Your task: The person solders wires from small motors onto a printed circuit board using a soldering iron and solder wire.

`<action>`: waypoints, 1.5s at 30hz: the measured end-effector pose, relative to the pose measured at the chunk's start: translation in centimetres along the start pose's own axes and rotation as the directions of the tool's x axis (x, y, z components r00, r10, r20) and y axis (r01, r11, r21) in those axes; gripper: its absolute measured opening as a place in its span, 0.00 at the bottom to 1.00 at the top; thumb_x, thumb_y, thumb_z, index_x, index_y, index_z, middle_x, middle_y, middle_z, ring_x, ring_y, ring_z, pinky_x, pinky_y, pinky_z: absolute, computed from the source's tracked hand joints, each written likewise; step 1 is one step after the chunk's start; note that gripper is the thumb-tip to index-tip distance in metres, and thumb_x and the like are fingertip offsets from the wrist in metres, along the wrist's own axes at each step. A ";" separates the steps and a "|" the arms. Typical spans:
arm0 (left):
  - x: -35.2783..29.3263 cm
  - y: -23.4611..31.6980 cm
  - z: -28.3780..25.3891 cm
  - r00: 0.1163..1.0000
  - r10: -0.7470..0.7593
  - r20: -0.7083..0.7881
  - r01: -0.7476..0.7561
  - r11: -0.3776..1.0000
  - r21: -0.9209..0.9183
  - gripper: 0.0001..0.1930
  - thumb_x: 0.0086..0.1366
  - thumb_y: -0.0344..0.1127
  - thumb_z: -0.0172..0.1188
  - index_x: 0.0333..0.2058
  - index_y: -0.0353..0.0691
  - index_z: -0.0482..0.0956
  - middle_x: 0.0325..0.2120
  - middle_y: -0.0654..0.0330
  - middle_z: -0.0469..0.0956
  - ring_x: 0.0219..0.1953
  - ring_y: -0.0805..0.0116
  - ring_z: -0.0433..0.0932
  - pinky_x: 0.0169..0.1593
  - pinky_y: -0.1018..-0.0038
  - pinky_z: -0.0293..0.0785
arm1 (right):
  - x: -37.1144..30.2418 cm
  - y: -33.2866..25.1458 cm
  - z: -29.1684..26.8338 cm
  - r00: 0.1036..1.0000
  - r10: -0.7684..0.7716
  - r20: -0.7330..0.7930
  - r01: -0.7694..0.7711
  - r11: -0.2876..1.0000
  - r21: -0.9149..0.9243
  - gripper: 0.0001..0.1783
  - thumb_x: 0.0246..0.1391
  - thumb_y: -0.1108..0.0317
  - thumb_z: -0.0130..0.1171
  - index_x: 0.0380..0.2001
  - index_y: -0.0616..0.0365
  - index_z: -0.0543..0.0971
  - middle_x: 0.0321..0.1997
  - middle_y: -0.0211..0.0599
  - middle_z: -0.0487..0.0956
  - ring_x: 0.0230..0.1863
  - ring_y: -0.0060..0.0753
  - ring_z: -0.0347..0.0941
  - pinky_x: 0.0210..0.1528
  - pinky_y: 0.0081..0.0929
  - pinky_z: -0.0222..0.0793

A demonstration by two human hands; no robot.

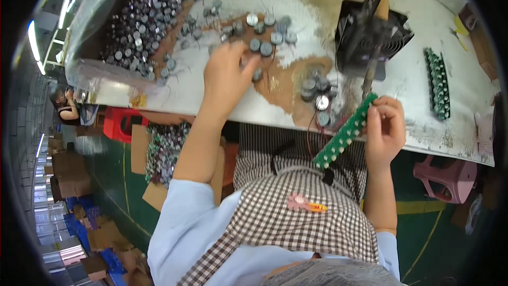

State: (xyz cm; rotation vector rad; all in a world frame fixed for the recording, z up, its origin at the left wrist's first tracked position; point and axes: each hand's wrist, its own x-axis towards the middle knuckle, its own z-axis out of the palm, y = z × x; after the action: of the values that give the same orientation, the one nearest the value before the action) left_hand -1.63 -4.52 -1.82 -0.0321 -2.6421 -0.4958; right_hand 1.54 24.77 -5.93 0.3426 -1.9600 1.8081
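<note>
Board strip, green (pixel 344 136) and studded with pale parts, was held aslant near its far end by the right hand (pixel 386 130), thumb and fingers closed on it; from those fingertips it was extended leftward and back toward the apron (pixel 317 230), its near end unsupported. Because it was gripped at one end only, a slip or twist could be caused by any tug on the thin wires (pixel 310 140) hanging close by; whether these were joined to it could not be told. Its far end was placed just beside the tip of a dark rod-shaped tool (pixel 369 77), apparently a soldering iron; if that was hot, a scorched board or burnt finger could be brought about by a small drift. A heap of grey discs (pixel 317 86), left of that tip, could be scattered if the board were swung across. Farther out, the left hand (pixel 228 77) was poised over the tabletop (pixel 225 0), fingers bent and only a narrow gap left to the thumb; whether anything was pinched there could not be told. Loose discs (pixel 266 48) were spread just beside and beyond its fingertips; by snagged leads, neighbours could be dragged along if one were lifted.
</note>
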 end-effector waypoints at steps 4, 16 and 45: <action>1.2 -1.0 0.1 0.972 -0.132 0.195 0.134 0.991 -0.001 0.12 0.54 0.40 0.61 0.33 0.37 0.78 0.27 0.49 0.79 0.32 0.50 0.78 0.36 0.60 0.72 | -0.1 0.0 -0.2 1.000 0.013 0.018 -0.013 1.000 0.005 0.04 0.52 0.82 0.56 0.26 0.66 0.71 0.38 0.37 0.72 0.24 0.13 0.64 0.25 0.11 0.61; 4.1 -2.7 0.8 0.962 0.073 -0.264 -0.142 0.958 -0.251 0.11 0.60 0.26 0.55 0.42 0.32 0.78 0.31 0.50 0.80 0.37 0.58 0.80 0.41 0.69 0.74 | 0.3 -0.1 0.0 0.999 0.015 0.029 -0.016 0.998 0.060 0.04 0.53 0.82 0.55 0.28 0.66 0.70 0.39 0.37 0.72 0.25 0.13 0.63 0.24 0.11 0.60; -2.9 11.4 2.8 0.837 0.078 0.542 0.481 0.368 -0.796 0.06 0.60 0.29 0.61 0.31 0.31 0.78 0.25 0.66 0.76 0.26 0.83 0.70 0.29 0.85 0.64 | -0.8 -0.4 0.2 0.991 -0.088 0.102 0.088 0.996 0.004 0.04 0.49 0.83 0.57 0.28 0.67 0.73 0.39 0.44 0.73 0.27 0.21 0.72 0.25 0.15 0.70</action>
State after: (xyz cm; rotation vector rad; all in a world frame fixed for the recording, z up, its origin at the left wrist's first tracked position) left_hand 0.99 7.30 -1.52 -0.1853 -2.3924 -2.3180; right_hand 2.36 24.45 -6.00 0.5226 -1.9811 1.7665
